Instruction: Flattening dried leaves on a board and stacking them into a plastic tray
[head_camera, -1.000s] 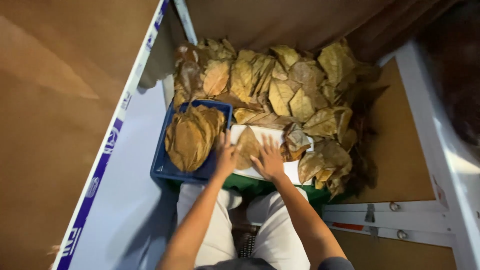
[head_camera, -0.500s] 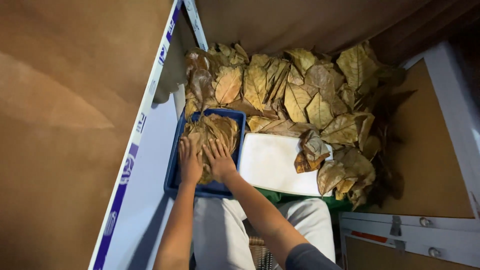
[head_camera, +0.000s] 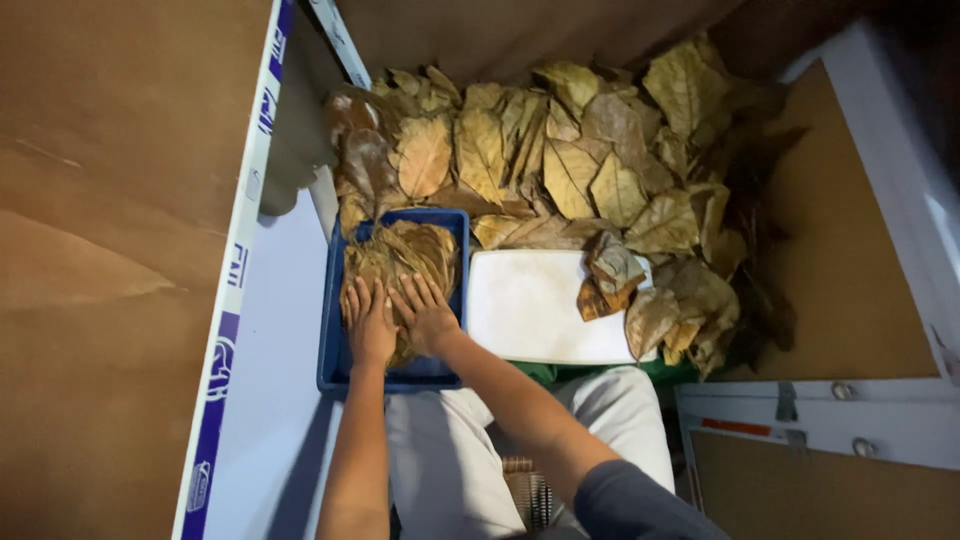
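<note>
Leaves (head_camera: 400, 262) sit stacked in a blue tray (head_camera: 335, 350) on the person's lap, at the left of the white board (head_camera: 525, 305). Left hand (head_camera: 370, 325) and right hand (head_camera: 425, 315) lie flat and side by side on the near end of the stack, fingers spread, palms down, pressing, gripping nothing; the thumbs look close to touching but I cannot tell if they do. Stack long axis runs away from the person, along the tray's long side; the far ends point toward the big loose leaf pile (head_camera: 560, 170) beyond the tray, and which end holds the stems is not clear. Risks, as a judgement: the leaves look dry and curled, so hard pressing could crack or crumble them; the far end of the stack rides up near the tray rim and could spill over into the loose pile if the hands push forward; the tray rests on the knees only, so uneven pressure could tip it toward the left gap by the brown panel (head_camera: 110, 250). A few leaves (head_camera: 610, 280) lie on the board's right edge, well apart from both hands.
</note>
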